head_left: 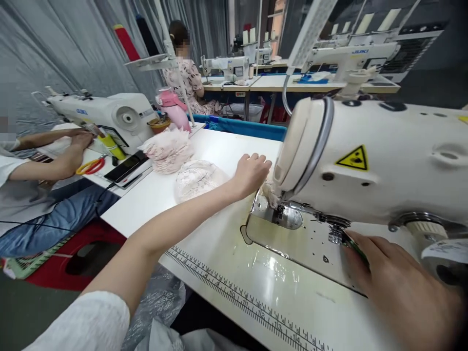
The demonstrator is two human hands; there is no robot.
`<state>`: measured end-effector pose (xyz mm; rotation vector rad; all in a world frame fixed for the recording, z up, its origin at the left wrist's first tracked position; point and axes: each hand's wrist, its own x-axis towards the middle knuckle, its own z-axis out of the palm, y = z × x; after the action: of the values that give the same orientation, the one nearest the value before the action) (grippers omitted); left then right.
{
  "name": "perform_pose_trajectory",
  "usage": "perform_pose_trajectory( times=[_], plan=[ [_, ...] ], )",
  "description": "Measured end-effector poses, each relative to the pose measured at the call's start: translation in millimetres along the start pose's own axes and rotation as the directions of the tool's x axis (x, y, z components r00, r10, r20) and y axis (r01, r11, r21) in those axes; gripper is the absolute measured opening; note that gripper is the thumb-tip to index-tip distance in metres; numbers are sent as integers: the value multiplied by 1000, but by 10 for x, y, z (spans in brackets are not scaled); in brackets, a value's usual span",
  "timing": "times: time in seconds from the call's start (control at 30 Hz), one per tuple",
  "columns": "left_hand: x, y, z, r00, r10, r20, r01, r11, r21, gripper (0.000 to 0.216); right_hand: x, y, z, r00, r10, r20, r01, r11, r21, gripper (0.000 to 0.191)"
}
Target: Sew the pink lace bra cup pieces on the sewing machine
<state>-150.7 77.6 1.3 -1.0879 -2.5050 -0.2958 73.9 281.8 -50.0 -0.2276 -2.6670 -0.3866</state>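
My left hand (253, 175) reaches across the table to the far side of the sewing machine (369, 161). Its fingers are curled, and what they hold, if anything, is hidden. Close by, a bit of pale fabric (270, 195) lies by the presser foot, above the metal needle plate (292, 218). My right hand (398, 282) is closed around a slim tool with a green edge (360, 251), under the machine arm beside the thread tension spring. Most of that tool is covered by my fingers. A whitish lace piece (199, 180) lies behind my left forearm.
A pile of pale pink lace pieces (168, 148), a pink bottle (173, 107) and a phone (126, 165) stand or lie farther left. Orange-handled scissors (90, 165) rest beside a co-worker's sewing machine (106, 117). A printed ruler (237, 295) runs along the table's front edge.
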Motion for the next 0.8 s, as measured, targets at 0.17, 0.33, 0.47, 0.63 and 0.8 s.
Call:
perform_pose_trajectory(
  times=[0.17, 0.33, 0.47, 0.63, 0.8],
  plan=[
    [-650, -174, -485, 996, -57, 65, 46, 984, 173, 12, -15, 73, 145, 1000, -26, -9, 27, 999, 34, 28],
    [-1356, -408, -630, 990, -128, 55, 114, 971, 210, 24, 32, 9, -29, 998, 25, 49, -24, 1000, -13, 24],
    [-1495, -521, -570, 989, -142, -42, 145, 987, 64, 32, 86, -43, -171, 993, 44, 107, -44, 999, -7, 22],
    [-1463, -468, -643, 967, -218, -133, 203, 972, -122, 30, 131, -76, -241, 977, 56, 205, -59, 998, 11, 23],
    [-1477, 25, -549, 987, 160, -18, -151, 877, -457, 26, 148, -103, -272, 978, 80, 193, -80, 997, -8, 21]
  ],
)
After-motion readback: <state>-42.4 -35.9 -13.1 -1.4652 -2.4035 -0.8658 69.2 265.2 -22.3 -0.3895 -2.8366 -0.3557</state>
